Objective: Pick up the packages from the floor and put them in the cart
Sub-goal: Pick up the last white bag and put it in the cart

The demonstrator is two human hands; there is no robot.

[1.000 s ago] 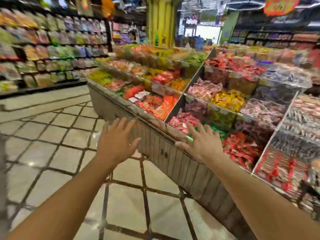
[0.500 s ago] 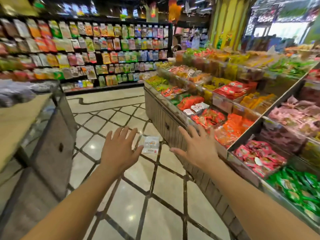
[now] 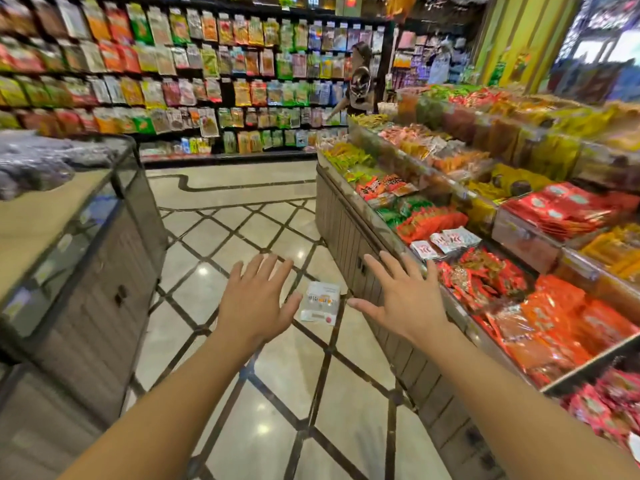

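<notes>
My two bare forearms reached forward from the bottom of the view, palms down. My left hand [image 3: 255, 301] and my right hand [image 3: 403, 299] were both spread flat, every finger splayed, each grip wide open and holding nothing.

Past them and lower, on the tiled floor [image 3: 221, 292], lay one small white package [image 3: 320, 304] with orange print. It showed in the gap between my two thumbs, a little nearer the left thumb tip, though neither hand touched it. Its long axis ran away from me, tipped slightly to the left at the far end. I judged either hand could take it, the left being marginally closer.

Just right of the package stood a display stand [image 3: 349, 230] heaped with snack packets. Farther off stood a wall of hanging packets [image 3: 207, 64]. No cart was visible.
</notes>
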